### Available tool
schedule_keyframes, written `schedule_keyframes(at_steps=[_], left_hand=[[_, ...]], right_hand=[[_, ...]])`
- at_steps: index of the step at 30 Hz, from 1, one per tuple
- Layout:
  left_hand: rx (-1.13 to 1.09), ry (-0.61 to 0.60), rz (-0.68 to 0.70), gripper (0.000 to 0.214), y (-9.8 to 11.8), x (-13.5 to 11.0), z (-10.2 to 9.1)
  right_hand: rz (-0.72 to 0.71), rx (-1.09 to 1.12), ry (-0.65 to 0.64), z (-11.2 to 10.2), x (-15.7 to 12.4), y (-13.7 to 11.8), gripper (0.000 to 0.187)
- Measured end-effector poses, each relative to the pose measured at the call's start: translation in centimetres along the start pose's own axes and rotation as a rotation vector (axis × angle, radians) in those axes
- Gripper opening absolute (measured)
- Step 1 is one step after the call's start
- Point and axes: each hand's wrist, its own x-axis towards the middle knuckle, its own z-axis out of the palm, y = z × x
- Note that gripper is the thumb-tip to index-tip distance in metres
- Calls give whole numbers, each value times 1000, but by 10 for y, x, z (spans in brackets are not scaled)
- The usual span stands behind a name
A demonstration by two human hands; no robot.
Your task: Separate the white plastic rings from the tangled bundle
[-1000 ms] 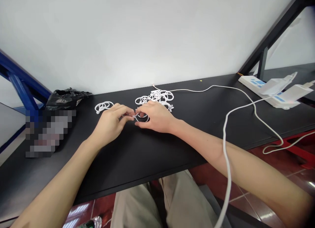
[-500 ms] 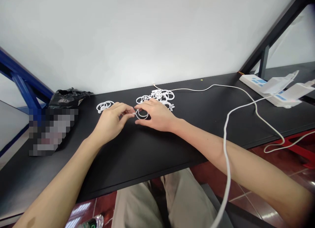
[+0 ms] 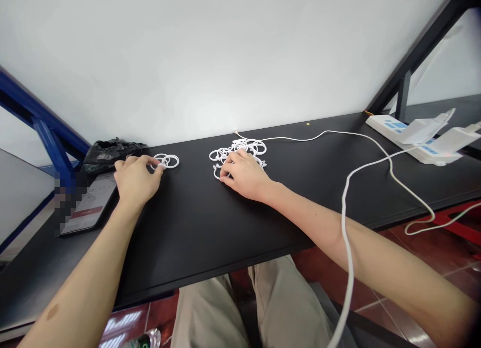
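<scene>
My left hand (image 3: 137,182) is over the left side of the black tabletop, beside a small group of white plastic rings (image 3: 171,161). Its thumb and forefinger close around the edge of one ring there, partly hidden by the fingers. At the middle of the table, my right hand (image 3: 246,174) rests at the front of a larger tangled pile of white rings (image 3: 257,146). Its thumb and fingertips pinch another white ring (image 3: 215,174), whose left curve sticks out past them. The palm covers part of the pile.
A tablet-like device (image 3: 88,203), partly pixelated, and a crumpled black plastic bag (image 3: 108,155) lie at left. A white cable (image 3: 345,213) crosses in front of my right forearm. White power strip (image 3: 398,137) with plugged-in adapters stands at right. A wall rises behind the table (image 3: 210,238).
My hands were together at one ring near the middle. My left hand has moved left to the small ring group, while my right hand has turned down to the front of the pile.
</scene>
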Motion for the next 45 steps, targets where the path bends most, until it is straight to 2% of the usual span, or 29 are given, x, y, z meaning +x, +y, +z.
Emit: schedule_keyframes(at_steps=[3, 7, 8, 12, 14, 16, 22, 26, 31, 33, 39, 45], left_hand=[[9, 22, 20, 39, 10, -5, 0], [-95, 69, 153, 36, 36, -13, -1], [-184, 33, 190, 33, 42, -15, 0], [-531, -270, 269, 39, 59, -24, 1], [-627, -329, 249, 42, 61, -25, 1], [-686, -319, 196, 45, 60, -25, 0], [-615, -320, 172, 40, 54, -21, 3], [-570, -260, 155, 34, 55, -20, 2], [-537, -193, 198, 28, 61, -23, -4], [-545, -209, 220, 28, 62, -24, -5], [-604, -291, 254, 30, 63, -26, -3], [-572, -288, 280, 32, 63, -26, -3]], right_hand=[[-41, 16, 50, 0, 0, 0, 18], [-130, 102, 139, 2, 0, 0, 17], [-153, 135, 141, 3, -1, -1, 17], [-191, 228, 104, 7, -3, -2, 19], [-199, 240, 93, 8, -4, -2, 19], [-209, 237, 95, 8, -4, -2, 19], [-216, 223, 97, 7, -3, -2, 18], [-117, 262, 56, 6, -5, -7, 18], [-18, 304, 50, 5, -7, -9, 54], [-20, 291, 47, 6, -6, -9, 58], [-65, 312, 54, 9, -5, -8, 45], [-76, 324, 63, 6, -4, -5, 34]])
